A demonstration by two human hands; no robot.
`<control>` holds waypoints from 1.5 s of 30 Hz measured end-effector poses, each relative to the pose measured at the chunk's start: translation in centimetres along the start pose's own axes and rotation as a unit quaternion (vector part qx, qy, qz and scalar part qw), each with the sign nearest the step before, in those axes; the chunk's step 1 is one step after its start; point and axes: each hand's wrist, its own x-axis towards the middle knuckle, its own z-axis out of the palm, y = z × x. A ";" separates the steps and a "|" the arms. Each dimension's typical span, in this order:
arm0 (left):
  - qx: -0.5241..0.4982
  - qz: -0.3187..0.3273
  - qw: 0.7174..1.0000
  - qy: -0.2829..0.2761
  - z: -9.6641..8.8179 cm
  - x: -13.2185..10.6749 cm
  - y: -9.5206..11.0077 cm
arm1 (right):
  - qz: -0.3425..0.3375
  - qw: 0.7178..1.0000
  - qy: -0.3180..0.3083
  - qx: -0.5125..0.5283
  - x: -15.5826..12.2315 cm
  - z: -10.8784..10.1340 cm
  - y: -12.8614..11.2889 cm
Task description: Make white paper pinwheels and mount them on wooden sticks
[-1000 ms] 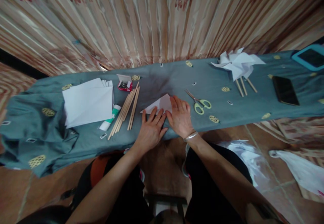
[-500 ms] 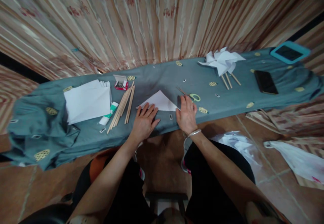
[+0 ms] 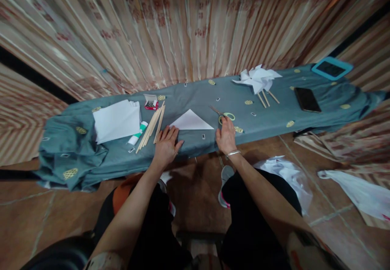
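Observation:
A white sheet of paper folded into a triangle [image 3: 192, 121] lies on the cloth with its point away from me. My left hand [image 3: 165, 144] rests flat, fingers stretched, at the paper's left corner. To the right of the paper, my right hand [image 3: 226, 135] lies with its fingertips at the near handle loop of the green-handled scissors [image 3: 230, 116]. Its fingers look extended rather than wrapped round the loop. The scissor blades point up and left, behind the paper's right side.
Left of the paper lie wooden sticks [image 3: 151, 127], a glue stick [image 3: 138, 133], a small red box [image 3: 151, 102] of metal bits and a stack of white paper [image 3: 117, 120]. Rightward are paper pinwheels [image 3: 258, 79], a phone [image 3: 307, 99] and a blue-framed tablet [image 3: 332, 68].
My right hand has left the paper's right corner and reached the scissors handles. My left hand has slid to the left corner, uncovering more of the paper's lower edge. The view has shifted slightly.

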 end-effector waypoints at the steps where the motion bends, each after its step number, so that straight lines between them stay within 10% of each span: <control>1: 0.002 -0.002 1.000 0.001 0.0 0.0 0.0 | -0.001 1.000 -0.003 0.002 0.0 0.0 0.0; 8: 0.012 -0.011 1.000 -0.004 0.1 0.0 0.2 | -0.001 1.000 -0.004 -0.022 0.4 -0.6 -1.6; 16: 0.024 -0.008 0.999 -0.025 -0.1 0.0 0.5 | -0.203 0.965 -0.162 -0.043 0.2 -0.6 -5.3; 45: -0.122 -0.073 0.990 -0.016 -0.5 0.4 1.7 | -0.099 0.973 -0.191 -0.081 3.3 -1.4 -5.6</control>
